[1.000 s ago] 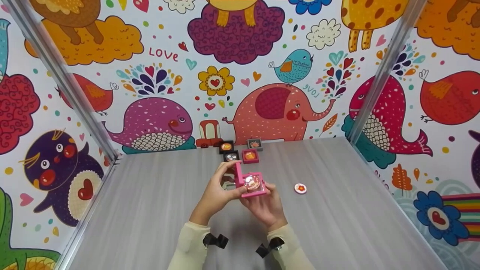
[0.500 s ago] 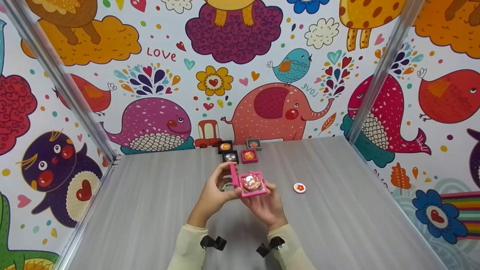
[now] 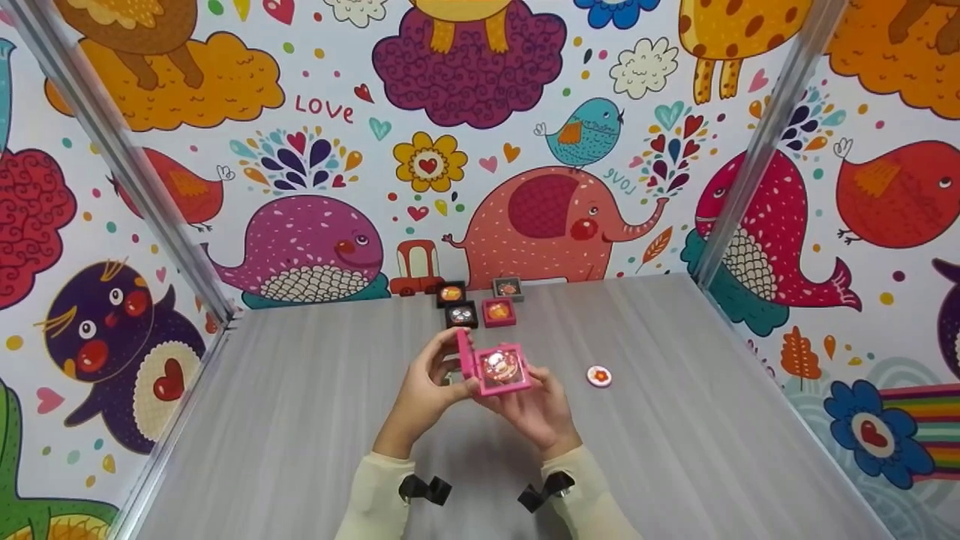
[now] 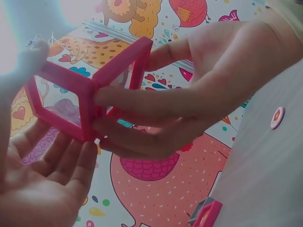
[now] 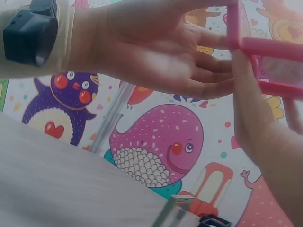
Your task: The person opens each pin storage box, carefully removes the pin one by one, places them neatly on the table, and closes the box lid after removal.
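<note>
My left hand (image 3: 420, 397) and right hand (image 3: 546, 412) together hold a pink square hinged display case (image 3: 504, 390) above the table. Its lid (image 3: 465, 355) stands up on the left, pinched between left thumb and fingers; in the left wrist view that lid (image 4: 87, 111) has a clear window. Thumb and fingers of the right hand grip the other half at its right edge and from below. Within that half sits a round picture badge (image 3: 500, 367). The right wrist view catches the case (image 5: 274, 45) only partly. A white badge with a red flower (image 3: 599, 376) lies on the table.
Behind the hands stand two black cases (image 3: 451, 293), a grey case (image 3: 508, 289) and another pink case (image 3: 498, 312). A pale green-edged clear object (image 5: 173, 208) is partly hidden by the left hand in the head view. Patterned walls (image 3: 300, 150) surround the table (image 3: 300, 397).
The pink case has shifted slightly left in the head view. Its lid leans further left, away from the other half, and the badge half faces the view more squarely. Both hands keep their hold.
</note>
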`<state>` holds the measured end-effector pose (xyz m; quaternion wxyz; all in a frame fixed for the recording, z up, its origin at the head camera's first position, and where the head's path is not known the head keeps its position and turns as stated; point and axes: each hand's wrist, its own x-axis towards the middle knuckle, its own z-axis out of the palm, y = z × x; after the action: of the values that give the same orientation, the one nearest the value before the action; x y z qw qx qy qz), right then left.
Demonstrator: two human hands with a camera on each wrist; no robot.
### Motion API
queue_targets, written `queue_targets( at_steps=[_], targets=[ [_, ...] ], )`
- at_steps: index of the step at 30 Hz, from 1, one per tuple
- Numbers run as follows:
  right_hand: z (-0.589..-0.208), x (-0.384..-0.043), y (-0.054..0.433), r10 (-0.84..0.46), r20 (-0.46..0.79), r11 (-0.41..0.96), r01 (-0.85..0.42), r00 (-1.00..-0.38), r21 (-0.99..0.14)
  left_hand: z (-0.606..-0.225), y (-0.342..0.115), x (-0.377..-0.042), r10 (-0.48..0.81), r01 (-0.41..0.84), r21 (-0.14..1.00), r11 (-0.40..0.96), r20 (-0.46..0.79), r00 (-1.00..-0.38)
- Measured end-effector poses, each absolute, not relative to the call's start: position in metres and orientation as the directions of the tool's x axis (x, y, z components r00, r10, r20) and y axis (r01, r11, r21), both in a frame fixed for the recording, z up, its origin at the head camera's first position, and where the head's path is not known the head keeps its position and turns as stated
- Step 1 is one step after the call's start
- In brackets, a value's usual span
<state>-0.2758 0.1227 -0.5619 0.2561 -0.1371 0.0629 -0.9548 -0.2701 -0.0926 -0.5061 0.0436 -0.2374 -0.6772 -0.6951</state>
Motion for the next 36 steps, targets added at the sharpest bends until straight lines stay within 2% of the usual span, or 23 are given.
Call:
queue_targets(
  at_steps=[3,6,9,12,14,16,20,24,29,33,36],
  targets=[
    [-0.553,-0.281,0.132,-0.463,0.223,-0.862,0.376,-0.858,-0.341,-0.507,-0.092,-0.271,0.274,0.366,0.928,-0.077,0.372,-0.887],
    [-0.541,-0.287,0.142,-0.375,0.26,-0.788,0.159,-0.89,-0.594,-0.507,-0.092,-0.272,0.283,0.342,0.936,-0.079,0.35,-0.893],
    [-0.531,-0.292,0.153,-0.302,0.32,-0.56,-0.104,-0.898,-0.822,-0.506,-0.092,-0.273,0.281,0.324,0.944,-0.058,0.326,-0.902],
    [-0.521,-0.292,0.161,-0.304,0.362,-0.239,-0.298,-0.881,-0.924,-0.506,-0.094,-0.274,0.281,0.319,0.947,-0.027,0.313,-0.907],
    [-0.514,-0.291,0.163,-0.348,0.375,-0.023,-0.392,-0.859,-0.92,-0.507,-0.095,-0.274,0.284,0.33,0.944,-0.003,0.318,-0.905],
    [-0.507,-0.291,0.161,-0.403,0.389,0.143,-0.477,-0.829,-0.867,-0.507,-0.097,-0.274,0.285,0.344,0.939,0.01,0.327,-0.901],
    [-0.5,-0.291,0.157,-0.505,0.424,0.328,-0.621,-0.752,-0.712,-0.509,-0.099,-0.273,0.289,0.37,0.929,0.027,0.347,-0.892],
    [-0.494,-0.291,0.153,-0.57,0.436,0.415,-0.702,-0.696,-0.578,-0.512,-0.1,-0.272,0.289,0.383,0.923,0.05,0.353,-0.89],
    [-0.49,-0.289,0.15,-0.622,0.424,0.482,-0.748,-0.659,-0.456,-0.518,-0.101,-0.27,0.284,0.374,0.925,0.064,0.343,-0.895],
    [-0.491,-0.288,0.147,-0.65,0.406,0.509,-0.765,-0.642,-0.395,-0.523,-0.103,-0.269,0.289,0.352,0.934,0.06,0.321,-0.902],
    [-0.491,-0.287,0.147,-0.65,0.405,0.508,-0.765,-0.642,-0.397,-0.528,-0.108,-0.266,0.305,0.324,0.944,0.063,0.291,-0.907]
  ],
)
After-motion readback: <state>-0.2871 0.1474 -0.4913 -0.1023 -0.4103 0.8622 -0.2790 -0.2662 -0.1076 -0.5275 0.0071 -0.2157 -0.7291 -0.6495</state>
